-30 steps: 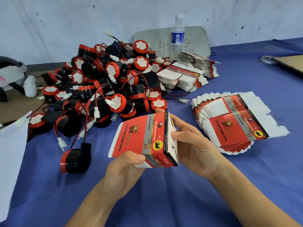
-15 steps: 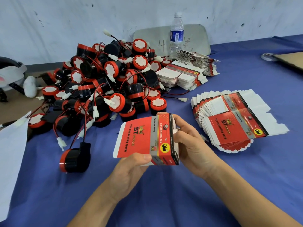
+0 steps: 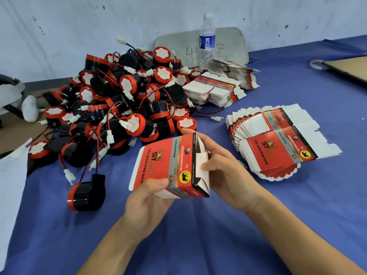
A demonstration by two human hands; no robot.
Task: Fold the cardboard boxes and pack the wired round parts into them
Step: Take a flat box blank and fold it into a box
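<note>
At frame centre, the left hand (image 3: 147, 203) is pinching the near edge of the red box (image 3: 166, 165), and the right hand (image 3: 226, 175) is wrapping its grip around the box's open end. The wired round parts (image 3: 123, 108) are lying piled on the table (image 3: 198, 235) at upper left.

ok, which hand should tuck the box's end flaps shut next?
Right, probably. The right hand sits at the open end of the box, thumb on the white flaps. The left hand grips its near edge, steadying it.
</note>
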